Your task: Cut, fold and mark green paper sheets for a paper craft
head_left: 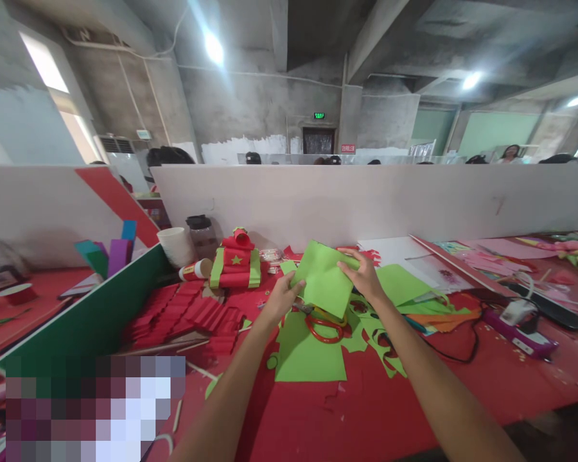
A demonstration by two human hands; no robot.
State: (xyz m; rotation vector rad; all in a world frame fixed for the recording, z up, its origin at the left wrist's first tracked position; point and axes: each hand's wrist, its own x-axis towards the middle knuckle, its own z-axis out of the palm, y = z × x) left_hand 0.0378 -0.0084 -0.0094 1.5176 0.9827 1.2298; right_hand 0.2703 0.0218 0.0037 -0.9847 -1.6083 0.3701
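Both of my hands hold one bright green sheet (325,276) up over the red table. My left hand (285,295) pinches its left edge, and my right hand (363,274) grips its right edge. Beneath the raised sheet, another green sheet (308,359) lies flat. Scissors with red-orange handles (325,330) rest on it, partly hidden. Cut green scraps (383,343) with holes lie to the right, under my right forearm. A larger green sheet (402,285) lies behind them.
Folded red strips (183,314) lie at the left, near a red and green paper piece with a star (236,260). White cups (176,247) and a dark-lidded bottle (202,237) stand behind. A purple power strip (520,333) is at the right. A white partition (366,199) crosses the back.
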